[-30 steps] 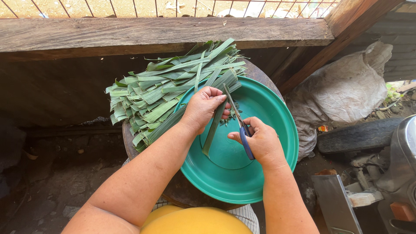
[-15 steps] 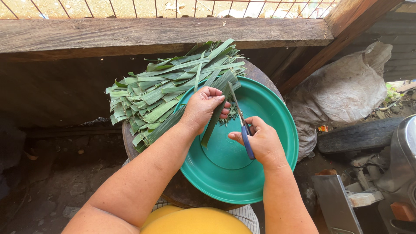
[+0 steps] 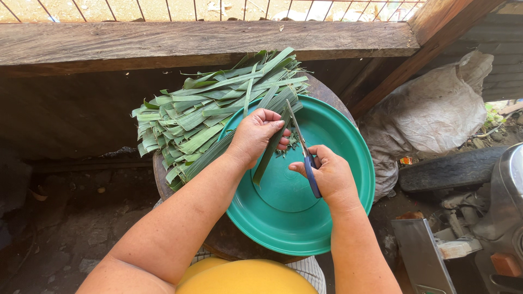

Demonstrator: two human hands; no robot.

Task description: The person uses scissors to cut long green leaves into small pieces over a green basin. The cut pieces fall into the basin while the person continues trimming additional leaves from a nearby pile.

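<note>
A weathered wooden beam [image 3: 207, 43] ran across twelve o'clock, a grey sack [image 3: 436, 109] slumped at two, a black tyre [image 3: 452, 170] lay at three.

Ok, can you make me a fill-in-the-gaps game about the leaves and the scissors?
1. The left hand holds a long green ____ strip over the round green plastic basin.
2. The right hand holds blue-handled metal ____.
3. The pile of cut green leaf strips lies on the basin's ____ side.
4. The tiny green trimmings lie ____ the basin.

Missing words: leaf; scissors; left; inside
</note>
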